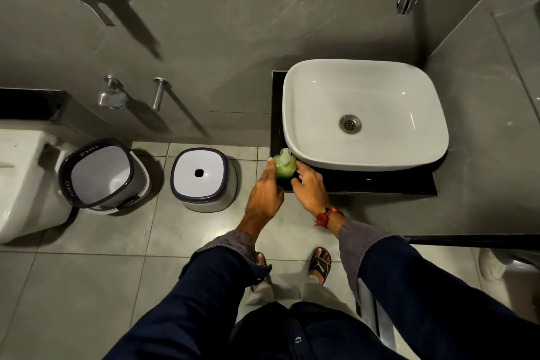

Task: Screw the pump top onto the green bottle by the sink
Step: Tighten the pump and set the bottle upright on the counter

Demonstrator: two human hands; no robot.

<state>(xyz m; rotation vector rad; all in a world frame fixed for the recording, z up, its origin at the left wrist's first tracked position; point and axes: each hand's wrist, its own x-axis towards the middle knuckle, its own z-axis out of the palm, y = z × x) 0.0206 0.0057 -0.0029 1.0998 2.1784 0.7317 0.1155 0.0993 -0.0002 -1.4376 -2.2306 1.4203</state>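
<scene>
Dark navy sleeves [222, 295] fill the bottom of the head view, with sandalled feet on grey floor tiles between them. Both arms reach forward to the near left corner of the black stone counter [380, 183], where the small round green plastic bottle [285, 169] stands upright, just beside the rim of the white rounded-rectangle ceramic basin [365, 114].

A clear plastic pump top [285, 155] sits on the bottle's neck, its long axis vertical like the bottle's, so it points nearly straight at the camera. Whether its threads are already engaged is too small to tell.

The left hand [264, 193] lies against the bottle's left side, fingers extended along it, apparently steadying it and not clamped round it. The right hand [309, 188], with a red thread at the wrist, rests on the counter just to the bottle's right, fingers loosely spread and gripping nothing that can be seen. Both hands flank the bottle about equally near. The pump stands above and between them, so either would have to lift onto it to twist it.

Left of the counter, a white bin with a dark rim [102, 174] and a white stool [201, 175] stand on the floor.
</scene>
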